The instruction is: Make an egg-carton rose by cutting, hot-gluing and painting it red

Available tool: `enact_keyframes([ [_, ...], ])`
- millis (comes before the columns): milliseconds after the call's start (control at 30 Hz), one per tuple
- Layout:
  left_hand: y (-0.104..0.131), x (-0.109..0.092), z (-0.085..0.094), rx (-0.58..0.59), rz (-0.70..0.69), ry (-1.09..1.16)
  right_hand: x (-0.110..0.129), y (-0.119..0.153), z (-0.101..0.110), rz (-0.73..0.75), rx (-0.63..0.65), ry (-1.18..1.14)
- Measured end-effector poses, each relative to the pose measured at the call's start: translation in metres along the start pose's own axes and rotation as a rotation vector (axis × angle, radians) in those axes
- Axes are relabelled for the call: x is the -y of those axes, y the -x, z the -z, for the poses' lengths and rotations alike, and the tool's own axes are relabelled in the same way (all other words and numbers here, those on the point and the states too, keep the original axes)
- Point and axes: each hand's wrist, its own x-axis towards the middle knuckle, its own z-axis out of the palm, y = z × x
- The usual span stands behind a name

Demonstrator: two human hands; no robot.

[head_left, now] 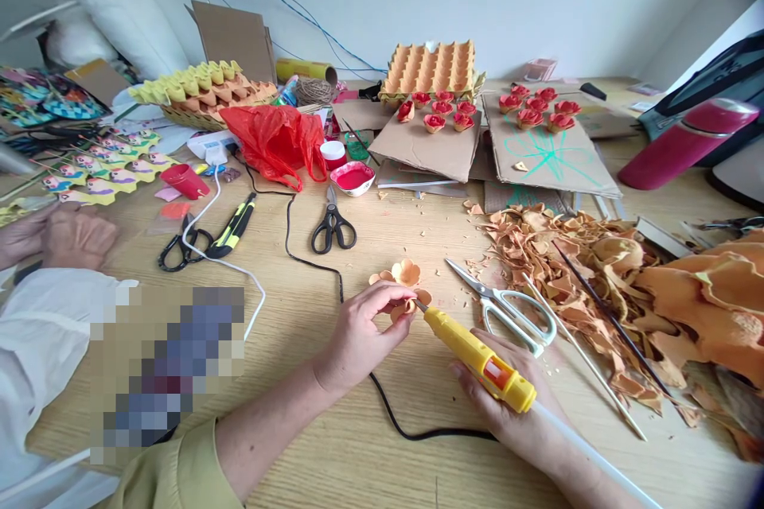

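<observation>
My right hand (522, 402) is wrapped round a yellow hot glue gun (457, 338), with a long translucent glue stick (588, 449) running out of its back end. Between thumb and fingertips, my left hand (361, 334) pinches a small rolled egg-carton petal (409, 306). The gun's metal nozzle (421, 305) points at this petal, touching or very close to it. Just beyond my left fingers lie petal-shaped egg-carton cups (406, 272), partly hidden. White-handled scissors (519, 318) rest open to the right of the gun.
Carton scraps (555, 254) heap up at the right, near a pink bottle (686, 143). Red carton roses (434, 122) stand on cardboard (430, 151). Black scissors (332, 227), a dish of red paint (353, 177) and a black cord (290, 231) lie ahead. Another person's hands (80, 235) are at left.
</observation>
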Motion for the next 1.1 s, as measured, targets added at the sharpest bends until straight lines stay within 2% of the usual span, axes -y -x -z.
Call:
enact_keyframes([
  [133, -0.0005, 0.0002, 0.0008, 0.008, -0.037, -0.008, -0.0003, 0.0005, -0.0005, 0.012, -0.01, 0.006],
  [1100, -0.0006, 0.0007, 0.0012, 0.016, -0.039, 0.0, -0.002, -0.0004, -0.0011, 0.007, -0.014, 0.017],
])
